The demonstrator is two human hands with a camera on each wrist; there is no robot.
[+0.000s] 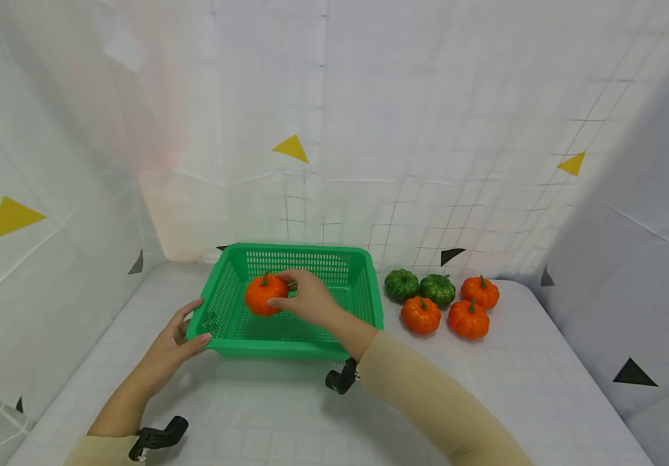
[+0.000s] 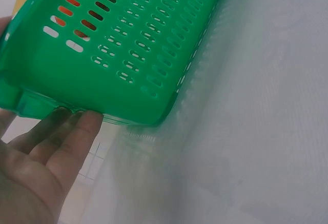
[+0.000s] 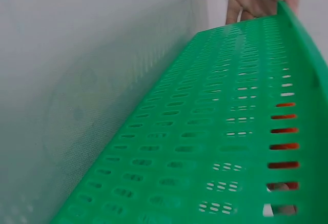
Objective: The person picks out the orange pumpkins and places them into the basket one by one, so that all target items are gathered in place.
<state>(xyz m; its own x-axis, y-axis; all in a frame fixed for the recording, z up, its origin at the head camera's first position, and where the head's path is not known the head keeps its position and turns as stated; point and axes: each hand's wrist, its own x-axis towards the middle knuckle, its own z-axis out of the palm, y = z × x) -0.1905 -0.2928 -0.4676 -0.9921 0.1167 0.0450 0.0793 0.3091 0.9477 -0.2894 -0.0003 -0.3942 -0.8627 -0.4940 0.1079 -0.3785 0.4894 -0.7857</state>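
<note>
Inside the green plastic basket [image 1: 288,349], my right hand [image 1: 313,303] holds an orange toy pumpkin [image 1: 259,299] by its right side, thumb in front and fingers behind. The pumpkin's green stem points up. At the basket's front left corner, my left hand [image 1: 165,353] grips the rim, its thumb on the front edge. From below, the left wrist view shows the fingers [image 2: 77,137] of that hand against the basket's end. Through the slots of the basket wall [image 3: 205,131] in the right wrist view, bits of orange show; the right hand itself is mostly hidden there.
Right of the basket on the white table [image 1: 253,414] stand two green pumpkins [image 1: 401,285] and several orange pumpkins [image 1: 468,320], close together. White sheeting [image 1: 369,97] with yellow and black triangles rises behind the table and on both sides.
</note>
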